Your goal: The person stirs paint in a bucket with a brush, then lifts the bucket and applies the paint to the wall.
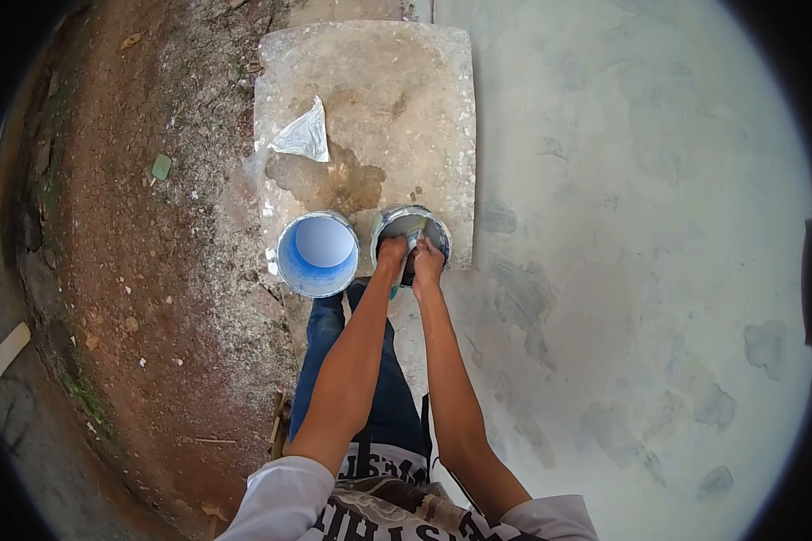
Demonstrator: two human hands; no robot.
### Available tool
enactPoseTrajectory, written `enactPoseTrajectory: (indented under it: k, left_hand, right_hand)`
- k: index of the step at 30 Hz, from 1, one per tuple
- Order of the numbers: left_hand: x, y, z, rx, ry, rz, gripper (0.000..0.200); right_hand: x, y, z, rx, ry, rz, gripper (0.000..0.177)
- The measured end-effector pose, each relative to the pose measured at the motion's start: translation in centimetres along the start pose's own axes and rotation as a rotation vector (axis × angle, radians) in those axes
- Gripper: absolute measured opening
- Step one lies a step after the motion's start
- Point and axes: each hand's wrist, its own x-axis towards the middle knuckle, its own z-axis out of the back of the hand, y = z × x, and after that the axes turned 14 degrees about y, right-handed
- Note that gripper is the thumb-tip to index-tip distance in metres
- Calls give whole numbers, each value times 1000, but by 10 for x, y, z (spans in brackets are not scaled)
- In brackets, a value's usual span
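Both of my hands reach into the mouth of the right-hand bucket (442,225), which holds something grey and has a smeared rim. My left hand (392,249) is at the left inside of the rim, fingers curled on something I cannot make out. My right hand (429,257) is closed around a light-coloured item that looks like a brush or tool (415,236), close beside the left hand. Touching or nearly touching on the left stands a blue-walled bucket (290,257) with pale liquid in it.
Under the buckets lies a stained board (379,72) with a wet patch and a crumpled white plastic piece (305,135). Reddish dirt (126,243) spreads to the left, with a green object (161,167). A pale, patchy surface (622,270) extends on the right.
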Motion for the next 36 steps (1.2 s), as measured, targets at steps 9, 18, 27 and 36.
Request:
enactPoseTrajectory:
  k: [9,18,27,36]
  left_hand:
    - [34,27,10,-199,98,-152,42]
    - [77,47,11,-238,8,-83,45]
    - [45,30,14,686,40,-176,43]
    - [50,32,7,79,-111,-182,51]
  right_hand:
    - [-39,39,-33,-736,-65,190,32]
    - [9,-9,-13,-473,-288,175,32]
    - [9,16,-16,-417,-207,-91,33]
    - [23,-6,3,20,-42,-24,13]
